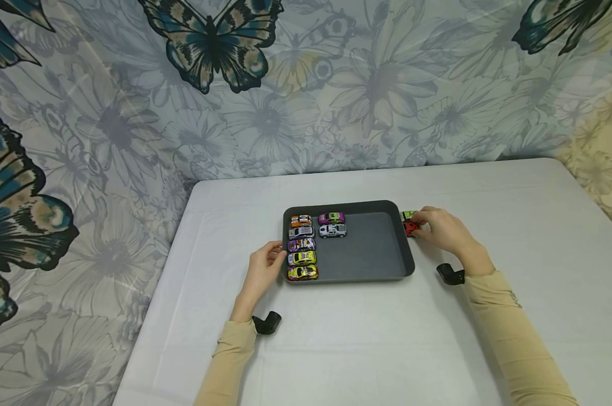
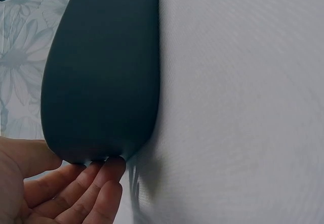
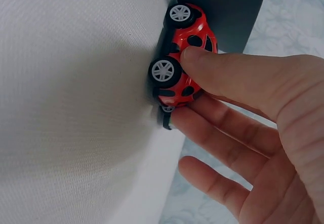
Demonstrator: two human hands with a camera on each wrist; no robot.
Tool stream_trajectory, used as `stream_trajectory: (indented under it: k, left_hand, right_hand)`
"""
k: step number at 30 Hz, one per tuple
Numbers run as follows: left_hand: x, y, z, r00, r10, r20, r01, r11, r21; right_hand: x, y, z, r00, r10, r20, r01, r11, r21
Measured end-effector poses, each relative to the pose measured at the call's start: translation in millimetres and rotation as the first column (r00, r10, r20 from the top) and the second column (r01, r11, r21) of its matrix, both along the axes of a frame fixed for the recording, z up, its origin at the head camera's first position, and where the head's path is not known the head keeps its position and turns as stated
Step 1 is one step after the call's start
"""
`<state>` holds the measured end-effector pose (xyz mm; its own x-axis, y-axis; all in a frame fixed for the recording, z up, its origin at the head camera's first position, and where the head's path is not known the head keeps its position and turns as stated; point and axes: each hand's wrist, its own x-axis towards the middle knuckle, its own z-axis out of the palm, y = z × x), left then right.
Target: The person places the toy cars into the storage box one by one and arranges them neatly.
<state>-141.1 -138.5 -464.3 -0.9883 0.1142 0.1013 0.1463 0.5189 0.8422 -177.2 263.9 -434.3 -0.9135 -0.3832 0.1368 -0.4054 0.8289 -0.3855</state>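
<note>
At the left end of a dark grey tray [image 1: 361, 254], my left hand [image 1: 262, 268] touches the outer side with its fingertips. In the left wrist view the loosely bent fingers [image 2: 76, 196] meet the tray's wall [image 2: 101, 77], the thumb near its rim. Beside the tray's right end, my right hand [image 1: 445, 231] holds a red toy car with black spots [image 3: 195, 42] between thumb and fingers. The car stands close against the tray's outside. A green toy car [image 1: 409, 215] is just beyond it, partly hidden by the hand.
Inside the tray, several toy cars form a column along the left side, with a yellow car [image 1: 303, 273] nearest me. A purple-green car [image 1: 332, 218] and a silver car [image 1: 333, 230] begin a second column. White cloth covers the table [image 1: 346, 344]; a patterned curtain [image 1: 377, 113] hangs behind.
</note>
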Motion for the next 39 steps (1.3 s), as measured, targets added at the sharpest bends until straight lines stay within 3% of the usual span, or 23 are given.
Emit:
stream_trajectory:
  k: [20, 39]
  left_hand:
    - [0.7, 0.8, 2.0, 1.000, 0.002, 0.004, -0.002, 1.000, 0.001]
    - [0.2, -0.2, 0.9, 1.000, -0.005, -0.014, 0.006, 1.000, 0.015]
  right_hand:
    - [3.3, 1.7, 0.2, 1.000, 0.010, -0.026, -0.011, 1.000, -0.015]
    - [7.2, 11.5, 9.7, 0.988, -0.009, -0.155, 0.003, 0.999, -0.038]
